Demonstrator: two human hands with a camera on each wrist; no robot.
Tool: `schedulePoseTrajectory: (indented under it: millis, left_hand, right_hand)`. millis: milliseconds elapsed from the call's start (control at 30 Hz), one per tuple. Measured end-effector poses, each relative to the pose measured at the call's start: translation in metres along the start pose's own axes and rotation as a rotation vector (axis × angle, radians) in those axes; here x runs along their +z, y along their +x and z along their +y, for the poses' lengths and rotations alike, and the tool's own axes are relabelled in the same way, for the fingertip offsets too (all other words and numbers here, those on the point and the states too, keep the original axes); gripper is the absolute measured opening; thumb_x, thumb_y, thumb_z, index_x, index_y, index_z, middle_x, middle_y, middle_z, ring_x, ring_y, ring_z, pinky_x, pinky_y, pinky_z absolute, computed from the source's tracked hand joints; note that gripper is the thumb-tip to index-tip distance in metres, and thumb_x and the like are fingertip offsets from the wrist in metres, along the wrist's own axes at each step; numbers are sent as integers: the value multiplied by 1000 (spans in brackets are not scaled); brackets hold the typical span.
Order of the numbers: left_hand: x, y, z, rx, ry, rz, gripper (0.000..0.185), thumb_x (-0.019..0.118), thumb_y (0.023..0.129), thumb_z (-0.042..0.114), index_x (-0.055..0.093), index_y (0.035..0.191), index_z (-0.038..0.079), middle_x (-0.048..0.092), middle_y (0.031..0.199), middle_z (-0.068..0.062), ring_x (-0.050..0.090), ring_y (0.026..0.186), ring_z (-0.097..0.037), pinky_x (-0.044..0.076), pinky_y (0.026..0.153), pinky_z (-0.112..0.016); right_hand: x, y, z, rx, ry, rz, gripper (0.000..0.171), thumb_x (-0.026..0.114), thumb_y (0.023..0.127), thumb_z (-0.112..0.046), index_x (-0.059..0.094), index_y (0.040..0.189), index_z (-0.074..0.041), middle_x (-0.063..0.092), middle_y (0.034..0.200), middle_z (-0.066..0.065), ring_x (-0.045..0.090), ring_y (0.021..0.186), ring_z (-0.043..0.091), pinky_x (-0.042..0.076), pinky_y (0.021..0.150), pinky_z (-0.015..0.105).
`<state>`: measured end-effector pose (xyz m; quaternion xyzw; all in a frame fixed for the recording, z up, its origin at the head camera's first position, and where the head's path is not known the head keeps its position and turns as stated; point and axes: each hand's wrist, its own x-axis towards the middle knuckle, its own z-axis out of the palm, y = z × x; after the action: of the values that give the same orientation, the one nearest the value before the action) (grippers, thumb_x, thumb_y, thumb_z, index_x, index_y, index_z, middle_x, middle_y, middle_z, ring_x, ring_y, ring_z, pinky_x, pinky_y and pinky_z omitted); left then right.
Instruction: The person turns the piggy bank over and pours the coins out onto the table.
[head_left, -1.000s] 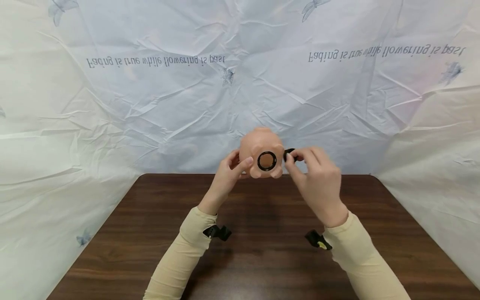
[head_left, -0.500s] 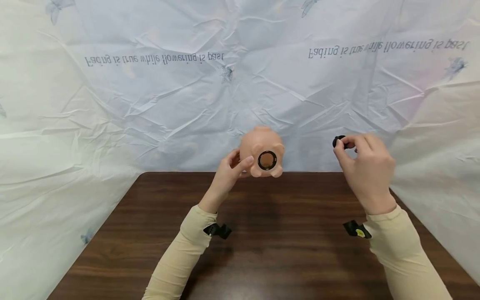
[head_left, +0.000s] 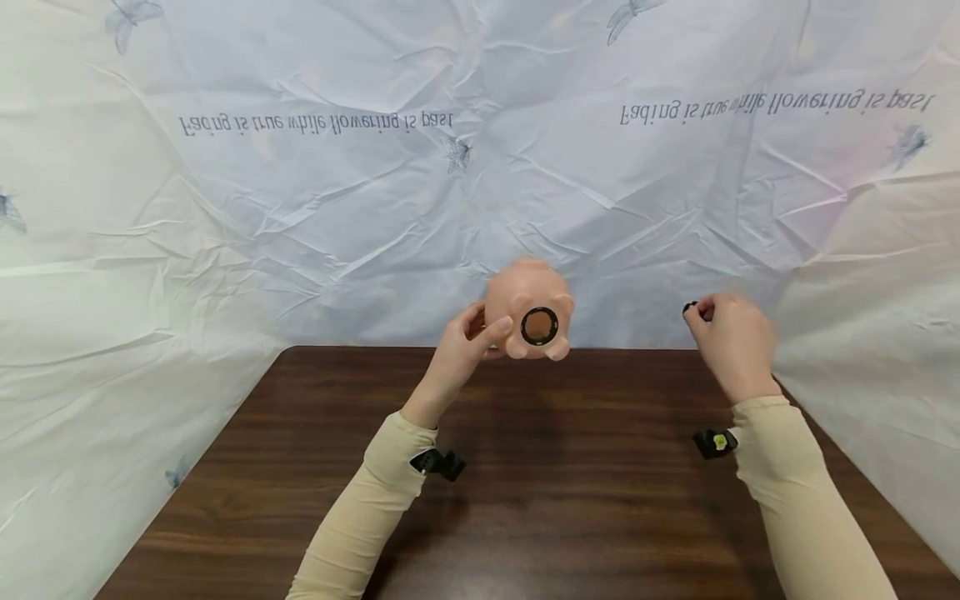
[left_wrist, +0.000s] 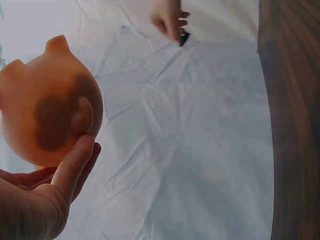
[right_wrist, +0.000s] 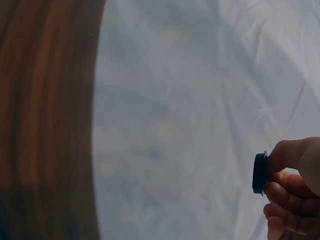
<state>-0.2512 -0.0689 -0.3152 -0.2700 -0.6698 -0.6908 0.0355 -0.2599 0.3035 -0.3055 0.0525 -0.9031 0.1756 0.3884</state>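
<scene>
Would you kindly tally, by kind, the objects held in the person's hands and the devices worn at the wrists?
Rounded peach container, in the left hand: 1
Black cap, in the right hand: 1
Black wrist devices, one per wrist: 2
Total: 4

Dark brown table (head_left: 570,500) (streaky wood grain).

Reads "Fading is true while flowering is past" twice on white sheet (head_left: 540,200), head view: first line (head_left: 317,122) at 10–11 o'clock, second line (head_left: 776,105) at 2 o'clock, flipped. Shows faint print (left_wrist: 104,62) in left wrist view, toward 11 o'clock, illegible.
</scene>
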Motion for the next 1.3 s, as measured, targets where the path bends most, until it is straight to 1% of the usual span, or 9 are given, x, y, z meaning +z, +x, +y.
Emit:
schedulePoseTrajectory:
  millis: [100, 233, 467, 667, 833, 967, 1033, 1133, 1300]
  left_hand:
    - [-1, 1, 1, -2, -5, 4, 80, 69, 89, 57, 46, 151, 12, 59, 132, -14, 64, 112, -29, 57, 93, -45]
    - [-2, 1, 0, -6, -10, 6, 84, 71, 86, 61, 46, 150, 12, 59, 132, -14, 64, 112, -29, 56, 94, -47]
    - [-4, 1, 2, -2, -13, -2, 75, 69, 91, 51, 45, 151, 12, 58, 133, -16, 63, 113, -30, 55, 94, -52]
    - [-6, -1, 2, -3, -1, 7, 79, 69, 89, 57, 46, 150, 12, 58, 133, -15, 63, 112, -29, 54, 95, -54]
    - [-6, -1, 3, 3, 6, 8, 86, 70, 86, 64, 45, 150, 13, 59, 131, -13, 64, 112, -28, 57, 93, -44]
    - [-6, 0, 2, 5, 5, 14, 90, 71, 83, 68, 46, 150, 13, 60, 129, -12, 64, 111, -28, 58, 92, -43]
    - [-6, 0, 1, 2, 5, 17, 92, 71, 81, 69, 46, 149, 13, 60, 129, -12, 64, 111, -28, 58, 92, -44]
    - [-5, 1, 1, -1, 0, 14, 92, 72, 81, 69, 46, 150, 13, 60, 130, -12, 64, 111, -28, 57, 92, -43]
    - [-5, 1, 0, 3, -7, 6, 87, 71, 85, 64, 45, 150, 13, 59, 131, -13, 63, 112, -29, 57, 93, -45]
  right_hand:
    - [9, -5, 15, 59, 10, -140, 21, 63, 93, -14, 70, 80, 2, 64, 64, 12, 53, 48, 25, 40, 40, 37]
    - [23, -17, 30, 90, 18, -246, 23, 61, 94, -16, 70, 78, -1, 61, 58, 5, 49, 45, 20, 37, 40, 32]
    - [43, -39, 41, 149, -1, -447, 47, 61, 100, -16, 41, 57, -16, 31, 48, -4, 29, 41, 13, 24, 40, 27]
    - [55, -53, 47, 204, -5, -623, 47, 60, 99, -18, 46, 55, -16, 35, 49, -5, 35, 44, 14, 31, 43, 29]
    - [60, -57, 52, 245, -14, -721, 46, 60, 99, -18, 43, 57, -17, 37, 51, -4, 39, 48, 15, 34, 46, 31]
    - [61, -57, 55, 269, -15, -779, 36, 61, 99, -18, 54, 65, -7, 50, 59, 4, 50, 53, 22, 42, 49, 36]
    - [61, -57, 56, 275, -24, -802, 29, 61, 99, -17, 60, 78, 4, 59, 68, 12, 58, 60, 27, 49, 53, 42]
    - [61, -57, 59, 275, -32, -826, 31, 62, 98, -16, 62, 97, 14, 64, 82, 22, 63, 68, 34, 54, 60, 51]
    - [62, -57, 61, 280, -32, -842, 32, 63, 98, -16, 61, 99, 16, 64, 85, 25, 63, 70, 35, 55, 63, 53]
